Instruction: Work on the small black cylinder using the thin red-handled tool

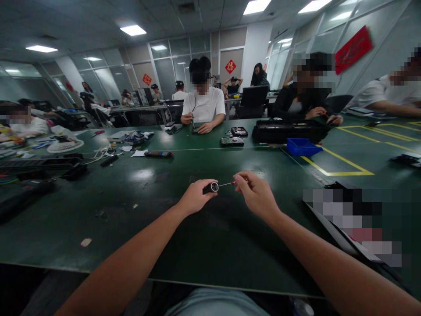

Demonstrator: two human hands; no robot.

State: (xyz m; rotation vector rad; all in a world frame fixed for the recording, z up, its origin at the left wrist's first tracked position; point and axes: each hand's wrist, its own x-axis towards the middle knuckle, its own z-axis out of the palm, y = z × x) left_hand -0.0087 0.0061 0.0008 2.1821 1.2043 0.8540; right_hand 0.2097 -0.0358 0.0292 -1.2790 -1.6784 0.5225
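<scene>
My left hand (193, 197) is closed around a short dark cylinder (208, 188) with a silver ring at its round end, which faces right and towards me. What the cylinder belongs to, I cannot make out. In my right hand (258, 194) a thin screwdriver (226, 184) with a red handle is pinched between the fingers. Its metal shaft points left and its tip is at the ringed end; whether it goes inside is too small to tell. Both hands are above the green table (210, 245), near its middle, and most of the screwdriver's handle is hidden by fingers.
Across the table a person (204, 105) works on a small device. Circuit-board parts (232, 141), a long black casing (289, 130) and a blue bin (303, 147) lie at the far right. A dark tool (159, 154), cables and a black bar are at left. Blurred papers lie at right.
</scene>
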